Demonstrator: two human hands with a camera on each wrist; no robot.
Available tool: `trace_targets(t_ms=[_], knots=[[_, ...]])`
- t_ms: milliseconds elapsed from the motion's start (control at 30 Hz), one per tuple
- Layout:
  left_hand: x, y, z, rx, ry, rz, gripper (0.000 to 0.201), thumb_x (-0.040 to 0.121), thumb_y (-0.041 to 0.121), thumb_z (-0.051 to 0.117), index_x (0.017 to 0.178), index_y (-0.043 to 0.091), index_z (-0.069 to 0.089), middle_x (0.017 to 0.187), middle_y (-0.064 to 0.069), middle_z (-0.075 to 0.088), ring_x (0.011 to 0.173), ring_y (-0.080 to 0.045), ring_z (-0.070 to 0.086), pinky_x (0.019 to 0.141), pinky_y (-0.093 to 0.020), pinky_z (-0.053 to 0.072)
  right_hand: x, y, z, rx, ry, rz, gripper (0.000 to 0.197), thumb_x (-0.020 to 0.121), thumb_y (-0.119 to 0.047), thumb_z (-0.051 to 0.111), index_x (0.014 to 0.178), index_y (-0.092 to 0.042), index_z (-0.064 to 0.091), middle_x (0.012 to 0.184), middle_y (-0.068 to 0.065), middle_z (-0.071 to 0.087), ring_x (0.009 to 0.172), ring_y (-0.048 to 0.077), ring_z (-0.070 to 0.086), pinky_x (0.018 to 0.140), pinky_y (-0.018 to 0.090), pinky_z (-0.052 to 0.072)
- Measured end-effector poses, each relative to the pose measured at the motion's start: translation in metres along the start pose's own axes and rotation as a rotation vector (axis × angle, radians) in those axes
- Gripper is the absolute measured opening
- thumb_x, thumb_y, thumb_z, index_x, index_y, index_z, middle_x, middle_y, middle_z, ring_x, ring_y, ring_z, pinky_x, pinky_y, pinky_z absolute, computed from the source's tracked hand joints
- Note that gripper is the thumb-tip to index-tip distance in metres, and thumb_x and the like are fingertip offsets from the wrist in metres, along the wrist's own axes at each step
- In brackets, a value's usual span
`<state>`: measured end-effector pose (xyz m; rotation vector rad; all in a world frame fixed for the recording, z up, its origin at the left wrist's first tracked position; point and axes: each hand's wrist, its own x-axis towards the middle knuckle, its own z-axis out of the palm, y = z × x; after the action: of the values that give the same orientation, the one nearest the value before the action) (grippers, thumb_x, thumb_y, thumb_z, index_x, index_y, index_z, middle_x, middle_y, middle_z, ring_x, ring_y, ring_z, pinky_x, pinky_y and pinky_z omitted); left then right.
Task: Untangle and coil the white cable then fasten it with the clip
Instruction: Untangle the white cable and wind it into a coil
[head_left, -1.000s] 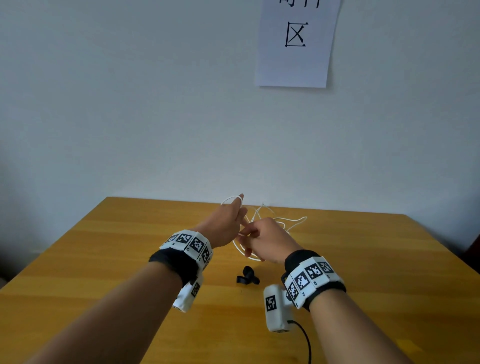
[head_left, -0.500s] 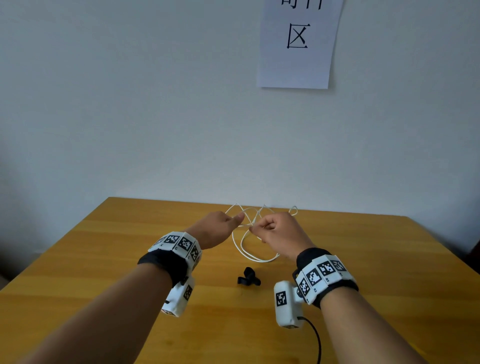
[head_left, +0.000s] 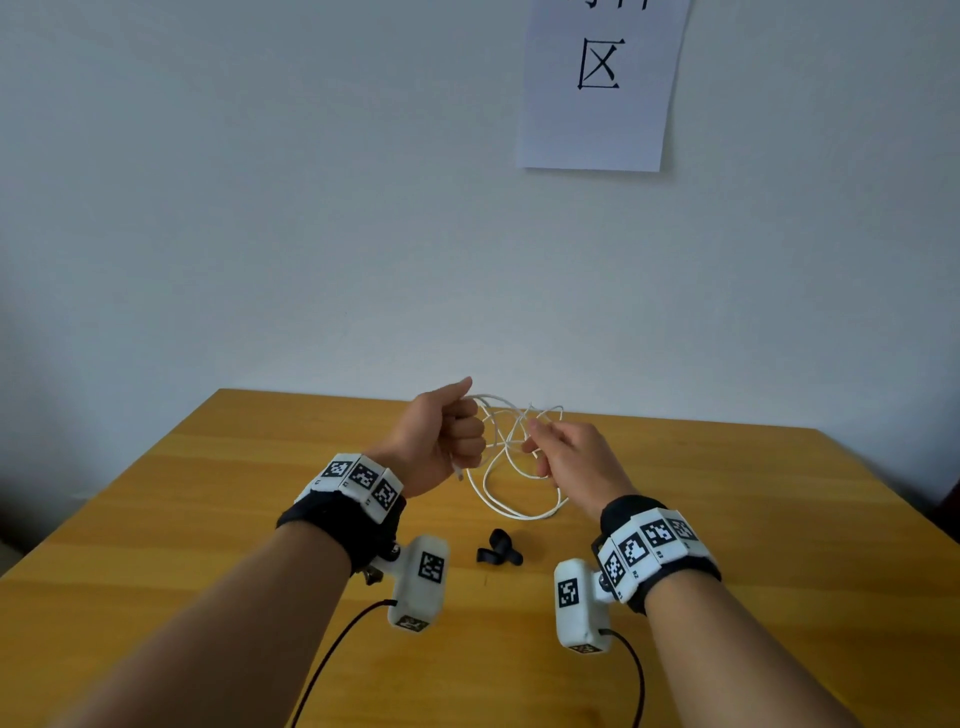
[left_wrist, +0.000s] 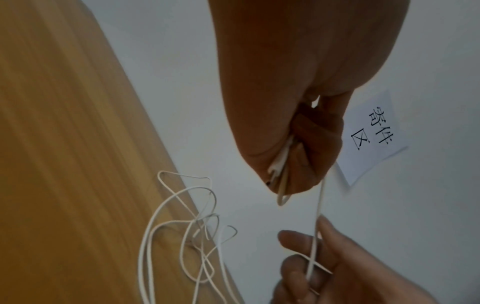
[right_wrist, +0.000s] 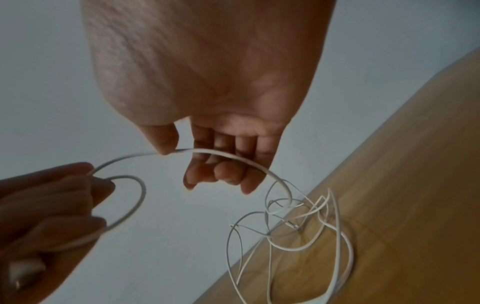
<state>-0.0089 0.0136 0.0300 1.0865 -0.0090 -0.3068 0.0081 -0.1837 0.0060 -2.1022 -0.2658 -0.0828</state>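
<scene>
The thin white cable (head_left: 521, 501) hangs tangled between my two hands, and its lower loops reach the wooden table (head_left: 208, 519). My left hand (head_left: 462, 436) is a fist round the cable, with the plug end (left_wrist: 280, 162) and a small loop sticking out of it. One strand (left_wrist: 318, 222) runs from that fist to my right hand (head_left: 540, 447). There it passes under the thumb (right_wrist: 166, 142) and over the curled fingers (right_wrist: 228, 172). The tangle (right_wrist: 298, 224) hangs beyond them. The black clip (head_left: 498, 548) lies on the table below the hands, untouched.
The table's back edge meets a plain white wall, with a paper sign (head_left: 597, 83) taped high on it. Black leads (head_left: 332, 654) run from the wrist cameras towards me across the near table.
The left hand has rolled into a fist with a loop of cable in it and risen a little. The right hand has shifted right along the strand, and the tangle hangs lower.
</scene>
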Motion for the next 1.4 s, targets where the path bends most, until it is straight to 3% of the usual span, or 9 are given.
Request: trace_targets(t_ms=[233, 567, 733, 867, 933, 1033, 1133, 1267, 1400], knots=[[-0.002, 0.01, 0.014, -0.168, -0.048, 0.128, 0.039, 0.103, 0.037, 0.04, 0.073, 0.023, 0.021, 0.061, 0.005, 0.014, 0.051, -0.014, 0.009, 0.046, -0.027, 0.013, -0.002, 0.006, 0.005, 0.056, -0.008, 0.063, 0.046, 0.108, -0.034, 0.039, 0.087, -0.009, 0.071, 0.064, 0.005, 0.068, 0.06, 0.015, 0.061, 0.069, 0.031, 0.046], [0.0, 0.001, 0.04, 0.243, 0.052, 0.368, 0.034, 0.108, 0.032, 0.033, 0.079, 0.016, 0.041, 0.061, 0.002, 0.022, 0.056, -0.017, 0.015, 0.053, -0.032, 0.016, -0.009, -0.006, 0.019, -0.122, -0.198, 0.009, 0.042, 0.105, -0.037, 0.042, 0.086, -0.016, 0.073, 0.058, -0.001, 0.063, 0.049, 0.009, 0.052, 0.062, 0.029, 0.045], [0.002, -0.007, 0.046, 0.437, 0.054, 0.441, 0.036, 0.11, 0.025, 0.032, 0.088, 0.007, 0.054, 0.052, 0.005, 0.042, 0.053, -0.015, 0.043, 0.053, -0.024, 0.038, -0.013, -0.021, 0.019, -0.203, -0.289, -0.06, 0.039, 0.106, -0.034, 0.042, 0.093, -0.017, 0.075, 0.058, -0.006, 0.061, 0.044, -0.001, 0.05, 0.059, 0.025, 0.038], [-0.001, -0.009, 0.045, 0.597, 0.0, 0.419, 0.032, 0.109, 0.028, 0.034, 0.095, 0.006, 0.054, 0.081, -0.011, 0.074, 0.09, -0.025, 0.073, 0.056, -0.016, 0.052, -0.014, -0.027, 0.019, -0.214, -0.309, -0.044, 0.034, 0.103, -0.027, 0.047, 0.077, -0.028, 0.07, 0.057, -0.009, 0.061, 0.056, 0.004, 0.055, 0.064, 0.029, 0.038], [-0.001, -0.011, 0.043, 0.666, 0.023, 0.421, 0.03, 0.109, 0.025, 0.036, 0.093, 0.006, 0.052, 0.093, -0.013, 0.076, 0.096, -0.016, 0.074, 0.063, -0.017, 0.055, -0.015, -0.03, 0.017, -0.209, -0.311, -0.057, 0.041, 0.1, -0.019, 0.051, 0.062, -0.031, 0.061, 0.06, -0.007, 0.061, 0.056, 0.006, 0.053, 0.064, 0.029, 0.038], [0.005, -0.016, 0.034, 0.934, 0.106, 0.464, 0.031, 0.107, 0.024, 0.04, 0.079, 0.016, 0.049, 0.088, -0.003, 0.067, 0.079, -0.01, 0.068, 0.069, -0.022, 0.051, -0.016, -0.032, 0.015, -0.187, -0.306, -0.085, 0.035, 0.096, -0.015, 0.058, 0.064, -0.028, 0.059, 0.059, -0.008, 0.06, 0.052, 0.002, 0.053, 0.062, 0.026, 0.038], [0.012, -0.019, 0.023, 1.264, 0.12, 0.441, 0.029, 0.105, 0.024, 0.039, 0.08, 0.014, 0.05, 0.085, -0.007, 0.064, 0.075, -0.025, 0.061, 0.072, -0.045, 0.052, -0.014, -0.031, 0.014, -0.217, -0.288, -0.085, 0.028, 0.094, -0.019, 0.063, 0.067, -0.027, 0.064, 0.06, -0.007, 0.062, 0.057, 0.006, 0.058, 0.064, 0.028, 0.043], [0.007, -0.018, 0.023, 1.462, 0.196, 0.386, 0.034, 0.106, 0.029, 0.034, 0.106, 0.004, 0.056, 0.093, -0.015, 0.062, 0.095, -0.035, 0.061, 0.083, -0.042, 0.049, -0.013, -0.031, 0.009, -0.2, -0.268, -0.099, 0.024, 0.091, -0.022, 0.065, 0.069, -0.027, 0.07, 0.061, -0.008, 0.065, 0.061, 0.007, 0.061, 0.068, 0.03, 0.049], [0.002, -0.018, 0.018, 1.562, 0.171, 0.347, 0.025, 0.105, 0.023, 0.036, 0.089, 0.013, 0.051, 0.087, -0.009, 0.061, 0.082, -0.032, 0.06, 0.072, -0.044, 0.051, -0.01, -0.029, 0.008, -0.231, -0.256, -0.112, 0.02, 0.086, -0.027, 0.065, 0.075, -0.017, 0.077, 0.064, -0.003, 0.069, 0.066, 0.017, 0.066, 0.076, 0.04, 0.056]])
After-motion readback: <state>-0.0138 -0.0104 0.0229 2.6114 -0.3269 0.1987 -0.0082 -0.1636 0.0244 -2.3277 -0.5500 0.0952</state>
